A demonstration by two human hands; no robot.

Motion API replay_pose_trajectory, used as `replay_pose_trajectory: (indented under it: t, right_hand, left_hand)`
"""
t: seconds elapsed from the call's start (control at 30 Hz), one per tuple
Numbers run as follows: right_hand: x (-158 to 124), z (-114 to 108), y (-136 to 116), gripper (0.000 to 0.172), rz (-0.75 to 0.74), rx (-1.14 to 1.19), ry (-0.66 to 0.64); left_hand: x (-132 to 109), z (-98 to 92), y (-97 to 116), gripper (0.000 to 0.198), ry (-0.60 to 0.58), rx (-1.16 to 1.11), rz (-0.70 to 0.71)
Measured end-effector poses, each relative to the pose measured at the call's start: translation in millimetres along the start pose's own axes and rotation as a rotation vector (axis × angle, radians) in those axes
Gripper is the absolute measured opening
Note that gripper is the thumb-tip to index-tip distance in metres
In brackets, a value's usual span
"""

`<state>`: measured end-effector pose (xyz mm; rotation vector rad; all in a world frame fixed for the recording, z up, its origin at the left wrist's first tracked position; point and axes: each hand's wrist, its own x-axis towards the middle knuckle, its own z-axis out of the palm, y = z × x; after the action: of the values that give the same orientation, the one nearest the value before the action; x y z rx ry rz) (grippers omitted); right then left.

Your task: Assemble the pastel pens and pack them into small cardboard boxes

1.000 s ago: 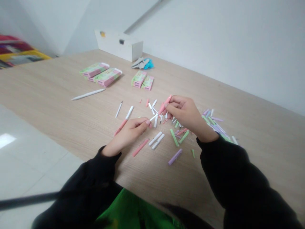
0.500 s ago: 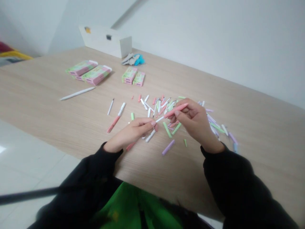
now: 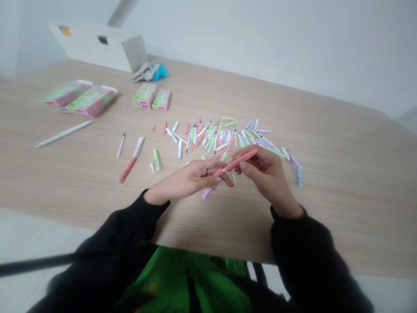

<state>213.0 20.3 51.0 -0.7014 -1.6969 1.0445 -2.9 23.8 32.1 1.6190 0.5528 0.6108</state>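
My right hand (image 3: 265, 171) grips the upper part of a pink pen barrel (image 3: 241, 160) between thumb and fingers. My left hand (image 3: 195, 177) pinches the lower pink end of the same pen, and a thin white band shows between the two pink parts. Beyond my hands lies a pile of loose pen parts (image 3: 215, 137) in white, pink, green, purple and blue. A purple piece (image 3: 206, 194) lies below my left fingers. Left of my hands are a green cap (image 3: 157, 160), a pink and white pen (image 3: 131, 160) and a short white refill (image 3: 121, 145).
Large pink and green boxes (image 3: 93, 101) and smaller boxes (image 3: 145, 96) stand at the back left of the table (image 3: 342, 174). Nearby are a long white pen (image 3: 65, 134), a white carton (image 3: 91, 48) and a grey and blue crumpled item (image 3: 150, 72).
The white piece that stretched between my hands is now mostly hidden, with pink parts nearly meeting. My hands are closer together. The view has shifted, so the table items appear further left.
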Motion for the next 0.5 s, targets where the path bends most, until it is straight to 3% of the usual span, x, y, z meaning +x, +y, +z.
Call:
replay_pose_trajectory:
  t: [0.23,0.5]
  right_hand:
    - [-13,2,16,0.0,0.058,0.052,0.065]
    - [-14,4,18,0.013,0.101,0.068,0.105]
  left_hand:
    - [5,3.6,-16,0.03,0.0,0.074,-0.104]
    - [-1,7.7,-13,0.034,0.045,0.151,-0.109]
